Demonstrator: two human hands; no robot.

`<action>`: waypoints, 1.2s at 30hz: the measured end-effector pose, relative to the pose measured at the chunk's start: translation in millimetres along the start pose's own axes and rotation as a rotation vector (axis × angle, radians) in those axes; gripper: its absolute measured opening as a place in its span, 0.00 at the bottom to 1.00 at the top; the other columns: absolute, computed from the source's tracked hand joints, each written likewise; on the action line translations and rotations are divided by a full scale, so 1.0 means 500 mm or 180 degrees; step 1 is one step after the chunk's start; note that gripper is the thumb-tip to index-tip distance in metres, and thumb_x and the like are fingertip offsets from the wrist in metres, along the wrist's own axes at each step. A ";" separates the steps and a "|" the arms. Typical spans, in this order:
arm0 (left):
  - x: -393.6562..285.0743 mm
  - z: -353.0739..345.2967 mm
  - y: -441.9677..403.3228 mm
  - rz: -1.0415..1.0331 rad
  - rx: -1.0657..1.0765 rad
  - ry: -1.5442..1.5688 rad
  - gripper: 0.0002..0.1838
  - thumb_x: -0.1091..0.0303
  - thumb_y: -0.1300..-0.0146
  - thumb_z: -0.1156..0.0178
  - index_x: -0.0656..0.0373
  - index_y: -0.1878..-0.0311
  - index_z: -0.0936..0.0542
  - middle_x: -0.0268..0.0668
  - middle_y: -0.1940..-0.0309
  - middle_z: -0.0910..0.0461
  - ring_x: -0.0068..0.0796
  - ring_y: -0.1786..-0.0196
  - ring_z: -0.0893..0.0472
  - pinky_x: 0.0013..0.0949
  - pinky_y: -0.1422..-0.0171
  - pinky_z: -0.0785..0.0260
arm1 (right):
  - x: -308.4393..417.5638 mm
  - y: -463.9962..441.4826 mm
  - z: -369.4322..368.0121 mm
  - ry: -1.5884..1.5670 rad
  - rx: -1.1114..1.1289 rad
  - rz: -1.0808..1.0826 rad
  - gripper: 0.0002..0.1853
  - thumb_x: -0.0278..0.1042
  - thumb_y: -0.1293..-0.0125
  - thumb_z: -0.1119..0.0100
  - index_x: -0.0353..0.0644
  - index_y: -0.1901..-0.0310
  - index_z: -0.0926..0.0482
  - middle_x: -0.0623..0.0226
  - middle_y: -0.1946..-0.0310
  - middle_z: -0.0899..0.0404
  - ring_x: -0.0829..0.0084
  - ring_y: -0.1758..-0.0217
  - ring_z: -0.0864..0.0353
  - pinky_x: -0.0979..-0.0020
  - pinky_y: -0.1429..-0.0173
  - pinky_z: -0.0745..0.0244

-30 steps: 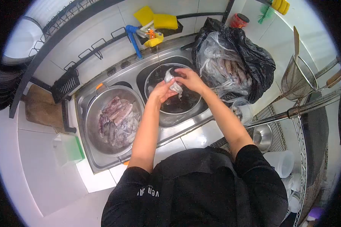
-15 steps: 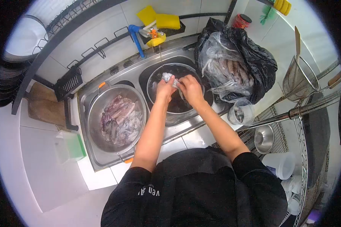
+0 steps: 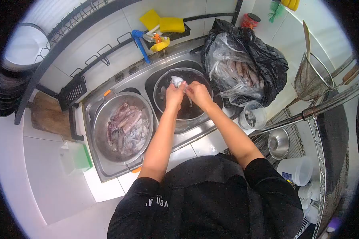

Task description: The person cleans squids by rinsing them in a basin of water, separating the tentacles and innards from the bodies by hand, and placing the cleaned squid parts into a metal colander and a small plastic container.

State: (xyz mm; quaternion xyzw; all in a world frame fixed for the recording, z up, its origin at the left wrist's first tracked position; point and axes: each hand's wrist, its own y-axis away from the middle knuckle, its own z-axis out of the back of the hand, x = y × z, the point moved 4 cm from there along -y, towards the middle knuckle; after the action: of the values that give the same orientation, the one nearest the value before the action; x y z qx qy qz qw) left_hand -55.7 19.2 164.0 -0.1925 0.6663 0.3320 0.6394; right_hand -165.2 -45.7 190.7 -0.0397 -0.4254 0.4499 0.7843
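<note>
Over a round metal bowl of dark water [image 3: 155, 95] in the right sink basin, my left hand [image 3: 175, 96] is closed around a whitish piece of squid [image 3: 177, 80]. Close beside it, my right hand [image 3: 199, 95] pinches at the same squid, and a thin pale strip hangs below the fingers. What exactly the right fingertips grip is partly hidden. A thin stream of water falls from the tap [image 3: 160, 43] behind the hands. To the left, a large metal pan [image 3: 101, 137] with orange-trimmed handles holds a pile of squid [image 3: 127, 126].
A black plastic bag [image 3: 278, 67] with a clear bag of squid [image 3: 243, 73] inside lies right of the bowl. In front of it stands a clear plastic tub [image 3: 254, 115] with dark bits inside. A strainer [image 3: 313, 79] hangs at the right; yellow sponges [image 3: 172, 24] sit behind the tap.
My right hand has come slightly closer to my left, and the strip below the fingers hangs differently. The view has shifted a little.
</note>
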 end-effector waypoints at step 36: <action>-0.073 -0.034 0.020 -0.0226 0.0544 0.0866 0.12 0.64 0.36 0.45 0.60 0.55 0.28 0.38 0.60 0.20 0.27 0.60 0.20 0.28 0.59 0.27 | -0.095 0.010 0.002 -0.3309 0.1744 -0.1436 0.16 0.38 0.33 0.52 0.39 0.49 0.28 0.68 0.60 0.22 0.77 0.55 0.26 0.76 0.47 0.36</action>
State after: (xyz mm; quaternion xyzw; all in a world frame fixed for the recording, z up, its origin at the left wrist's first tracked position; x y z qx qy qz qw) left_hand -71.0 8.3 201.2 -0.2041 0.7653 0.2222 0.5686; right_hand -180.4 -78.0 159.3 0.4773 -0.6183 0.3264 0.5323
